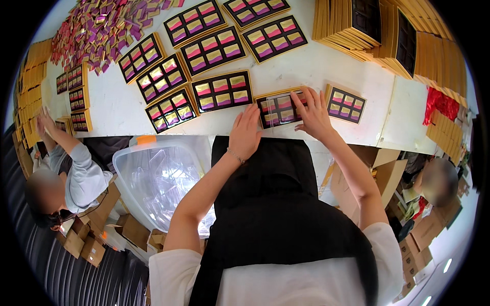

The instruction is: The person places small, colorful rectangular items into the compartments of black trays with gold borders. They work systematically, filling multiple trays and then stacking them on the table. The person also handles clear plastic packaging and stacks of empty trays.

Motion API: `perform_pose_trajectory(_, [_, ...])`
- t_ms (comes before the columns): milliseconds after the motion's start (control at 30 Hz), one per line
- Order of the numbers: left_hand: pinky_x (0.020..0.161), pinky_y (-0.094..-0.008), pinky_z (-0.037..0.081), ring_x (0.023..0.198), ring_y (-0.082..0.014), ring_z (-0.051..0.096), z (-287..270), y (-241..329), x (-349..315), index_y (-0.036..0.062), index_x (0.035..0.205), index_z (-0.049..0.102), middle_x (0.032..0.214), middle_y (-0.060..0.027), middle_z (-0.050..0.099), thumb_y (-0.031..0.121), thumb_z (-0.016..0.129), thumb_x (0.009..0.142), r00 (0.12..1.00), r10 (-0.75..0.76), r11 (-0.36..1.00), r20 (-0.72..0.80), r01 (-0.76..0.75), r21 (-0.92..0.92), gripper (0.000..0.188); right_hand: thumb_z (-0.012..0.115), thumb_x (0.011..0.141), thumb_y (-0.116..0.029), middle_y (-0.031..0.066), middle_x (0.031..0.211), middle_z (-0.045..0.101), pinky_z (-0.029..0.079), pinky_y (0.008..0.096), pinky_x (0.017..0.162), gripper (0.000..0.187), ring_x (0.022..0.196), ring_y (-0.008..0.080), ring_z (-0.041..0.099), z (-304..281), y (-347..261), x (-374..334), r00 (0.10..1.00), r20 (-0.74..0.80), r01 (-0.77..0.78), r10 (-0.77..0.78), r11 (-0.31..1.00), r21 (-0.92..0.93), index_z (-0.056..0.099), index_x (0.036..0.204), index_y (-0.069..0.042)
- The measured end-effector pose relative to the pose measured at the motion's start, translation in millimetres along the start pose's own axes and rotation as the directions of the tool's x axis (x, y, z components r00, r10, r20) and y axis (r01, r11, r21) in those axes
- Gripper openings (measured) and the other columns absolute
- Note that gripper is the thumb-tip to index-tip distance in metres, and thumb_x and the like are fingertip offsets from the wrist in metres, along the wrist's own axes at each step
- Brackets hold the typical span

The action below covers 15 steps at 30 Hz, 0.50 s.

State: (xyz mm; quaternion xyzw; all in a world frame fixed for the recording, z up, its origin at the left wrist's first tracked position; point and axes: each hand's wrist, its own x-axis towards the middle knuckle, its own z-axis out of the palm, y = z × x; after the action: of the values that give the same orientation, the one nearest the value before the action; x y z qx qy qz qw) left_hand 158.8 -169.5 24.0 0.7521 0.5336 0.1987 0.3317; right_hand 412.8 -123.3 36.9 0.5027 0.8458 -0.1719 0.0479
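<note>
Before me on the white table lies a shallow black tray box (278, 109) with a gold edge, holding gold, pink and purple wrapped pieces. A clear plastic cover (270, 111) lies over it, glinting at its left part. Against the box's left end rests my left hand (246, 131), fingers stretched out and lying flat. My right hand (315, 116) spans the right end, its fingers toward the far edge and its thumb at the near edge. Just right of that hand sits another filled box (345, 104). A filled box (222, 92) lies just beyond my left hand.
More filled boxes (212, 50) cover the table's middle. Loose wrapped pieces (104, 33) are heaped at far left. Stacked trays (352, 28) stand at far right, near red cloth (442, 105). A clear bin (163, 178) of plastic covers stands below the edge. Co-workers sit left (87, 176) and right.
</note>
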Motion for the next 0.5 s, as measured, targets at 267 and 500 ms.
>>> perform_pose_trajectory(267, [0.087,-0.0348,0.051,0.105,-0.0266,0.063,65,-33,-18,-0.0021,0.125,0.054,0.114,-0.0183,0.064,0.018,0.056,0.093,0.789,-0.613,0.543,0.035,0.454,-0.706,0.038,0.091,0.041,-0.036,0.0153,0.141,0.034,0.032,0.0664,0.099,0.126,0.132,0.0317,0.032,3,-13,16,0.998,0.056,0.032,-0.026,0.993,-0.111,0.026,0.149,-0.021])
perform_pose_trajectory(500, [0.088,-0.0360,0.050,0.102,-0.0279,0.064,70,-21,-4,-0.0028,0.123,0.055,0.112,-0.0191,0.064,0.020,0.056,0.093,0.771,-0.634,0.537,0.067,0.501,-0.679,0.037,0.091,0.045,-0.036,0.0153,0.145,0.030,0.028,0.0670,0.102,0.124,0.135,0.0343,0.029,10,-23,16,0.993,0.122,0.010,0.007,0.990,-0.143,0.025,0.149,-0.024])
